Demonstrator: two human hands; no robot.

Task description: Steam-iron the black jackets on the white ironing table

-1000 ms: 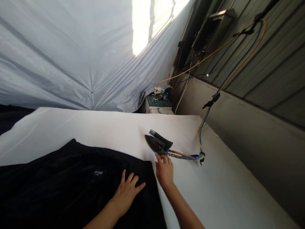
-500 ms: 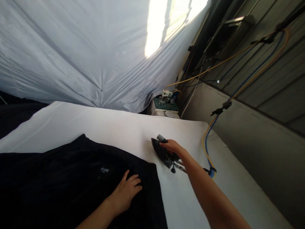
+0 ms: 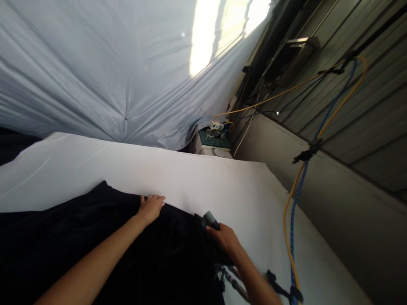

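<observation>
A dark garment (image 3: pixel 171 254) lies spread on the white-covered table (image 3: pixel 178 178). My left hand (image 3: pixel 151 208) rests on its far edge, fingers lying over the edge and slightly apart. My right hand (image 3: pixel 226 240) is wrapped around the handle of a steam iron (image 3: pixel 210 220), which has a grey knob at the handle's front end. The iron's tip is at the garment's right part, near its far edge; most of its body blends with the dark cloth or is behind my hand. Metal fittings (image 3: pixel 233 283) extend from the iron's rear.
Blue and yellow hoses (image 3: pixel 294 220) hang down on the right and run to the iron's rear. A machine with a green top (image 3: pixel 213 139) stands beyond the table. A silvery sheet (image 3: pixel 121 76) hangs behind; a wall (image 3: pixel 286 144) borders the right side.
My left hand has moved from the middle of the garment to its far edge. My right hand has brought the iron from the bare table nearer, onto the garment's right side.
</observation>
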